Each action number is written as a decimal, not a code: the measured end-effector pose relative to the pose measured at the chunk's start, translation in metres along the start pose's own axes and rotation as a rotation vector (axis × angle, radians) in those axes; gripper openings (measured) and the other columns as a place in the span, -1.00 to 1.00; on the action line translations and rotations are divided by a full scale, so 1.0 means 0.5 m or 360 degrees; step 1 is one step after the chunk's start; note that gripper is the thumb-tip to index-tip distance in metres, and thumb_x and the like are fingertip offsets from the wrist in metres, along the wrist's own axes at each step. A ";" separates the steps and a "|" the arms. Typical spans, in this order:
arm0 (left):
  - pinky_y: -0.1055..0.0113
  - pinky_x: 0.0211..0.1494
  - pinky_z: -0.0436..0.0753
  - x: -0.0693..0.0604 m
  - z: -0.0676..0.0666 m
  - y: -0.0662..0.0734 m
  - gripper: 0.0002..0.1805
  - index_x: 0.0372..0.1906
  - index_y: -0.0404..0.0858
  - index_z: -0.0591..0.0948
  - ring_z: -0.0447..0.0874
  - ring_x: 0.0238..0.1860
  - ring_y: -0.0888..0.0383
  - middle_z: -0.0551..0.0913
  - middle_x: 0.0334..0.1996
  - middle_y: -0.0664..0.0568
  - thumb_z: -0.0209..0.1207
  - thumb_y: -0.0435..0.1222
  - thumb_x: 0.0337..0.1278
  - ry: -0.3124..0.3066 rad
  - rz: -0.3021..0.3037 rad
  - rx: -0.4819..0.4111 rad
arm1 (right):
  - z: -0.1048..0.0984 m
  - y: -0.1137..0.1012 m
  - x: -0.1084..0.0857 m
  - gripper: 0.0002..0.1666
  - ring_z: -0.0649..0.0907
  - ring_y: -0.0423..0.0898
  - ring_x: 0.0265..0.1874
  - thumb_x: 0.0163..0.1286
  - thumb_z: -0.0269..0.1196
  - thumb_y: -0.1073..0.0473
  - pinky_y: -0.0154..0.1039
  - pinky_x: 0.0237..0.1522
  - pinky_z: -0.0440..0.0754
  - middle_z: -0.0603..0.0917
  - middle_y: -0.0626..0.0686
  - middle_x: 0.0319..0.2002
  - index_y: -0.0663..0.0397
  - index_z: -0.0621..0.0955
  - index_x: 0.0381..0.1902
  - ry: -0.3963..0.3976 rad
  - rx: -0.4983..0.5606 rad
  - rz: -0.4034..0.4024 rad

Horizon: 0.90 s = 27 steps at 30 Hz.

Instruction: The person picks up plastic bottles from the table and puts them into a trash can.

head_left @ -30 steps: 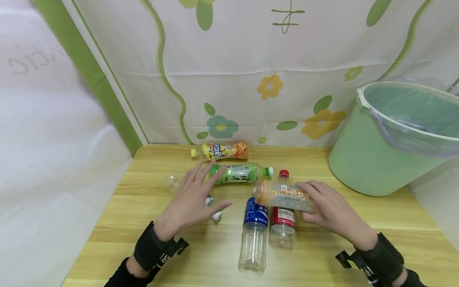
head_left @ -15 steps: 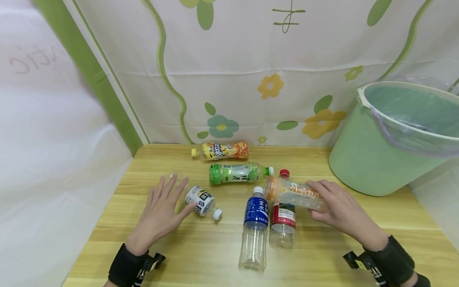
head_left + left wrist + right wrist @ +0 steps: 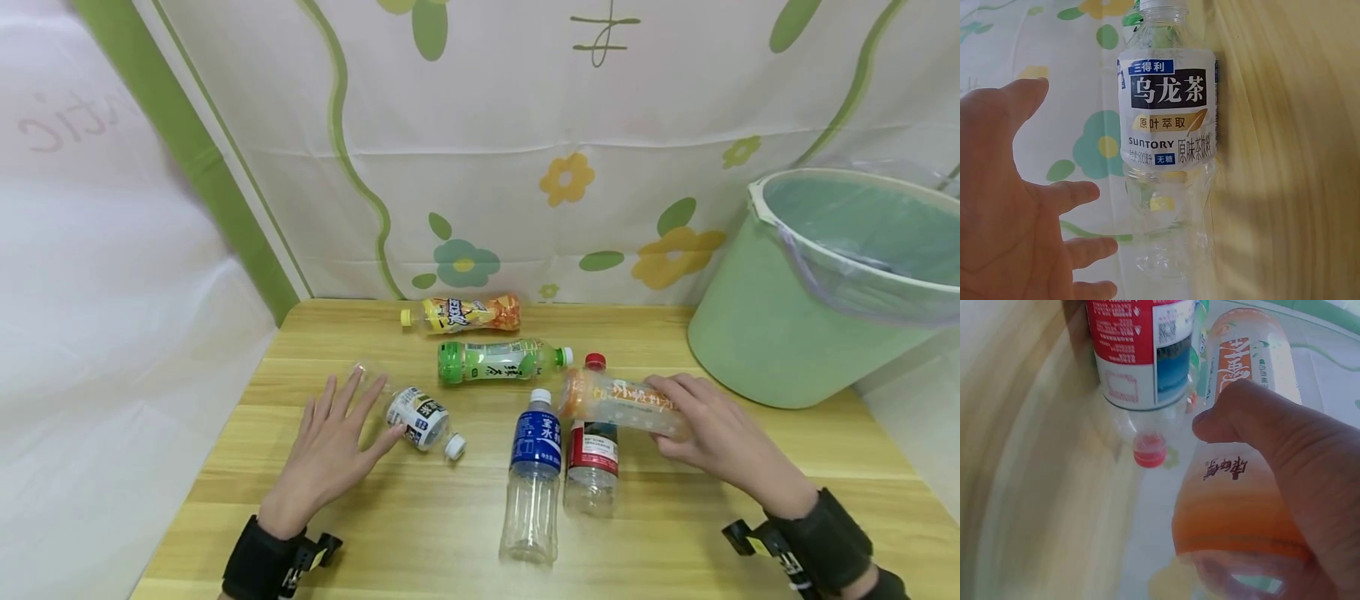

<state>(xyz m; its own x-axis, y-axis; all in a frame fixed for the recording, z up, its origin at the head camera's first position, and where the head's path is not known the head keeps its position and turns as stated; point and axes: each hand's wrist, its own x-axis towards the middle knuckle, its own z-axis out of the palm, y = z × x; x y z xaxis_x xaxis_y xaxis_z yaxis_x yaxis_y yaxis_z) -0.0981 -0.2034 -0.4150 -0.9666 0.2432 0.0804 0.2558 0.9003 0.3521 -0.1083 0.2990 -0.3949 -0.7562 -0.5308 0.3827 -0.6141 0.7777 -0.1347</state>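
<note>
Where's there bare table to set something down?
Bare table lies nearer you than the white bottle, between left hand and blue bottle; also at the back, between green bottle and bin. It's crowded where the right hand holds the orange bottle across the red-capped bottle.

Glossy plastic bottles (smooth wooden tabletop)
</note>
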 end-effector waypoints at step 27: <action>-0.47 0.39 -0.15 0.003 -0.010 0.001 -0.11 0.61 -0.10 0.21 -0.23 0.53 -0.40 -0.03 0.59 -0.25 -0.01 0.32 0.38 -0.0011 0.0006 0.0024 | -0.292 0.082 0.074 0.02 0.58 0.14 -0.39 -0.35 0.63 0.24 0.05 -0.56 0.48 0.63 0.31 -0.14 0.26 0.55 0.22 0.0137 -0.0320 0.0063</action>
<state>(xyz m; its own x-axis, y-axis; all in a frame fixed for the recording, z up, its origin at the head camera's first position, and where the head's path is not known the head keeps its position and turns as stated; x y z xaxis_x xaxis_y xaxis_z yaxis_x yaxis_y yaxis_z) -0.0997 -0.2042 -0.4098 -0.9655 0.2493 0.0751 0.2598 0.9046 0.3379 -0.1286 0.3604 -0.2526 -0.7515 -0.4743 0.4587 -0.5202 0.8535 0.0302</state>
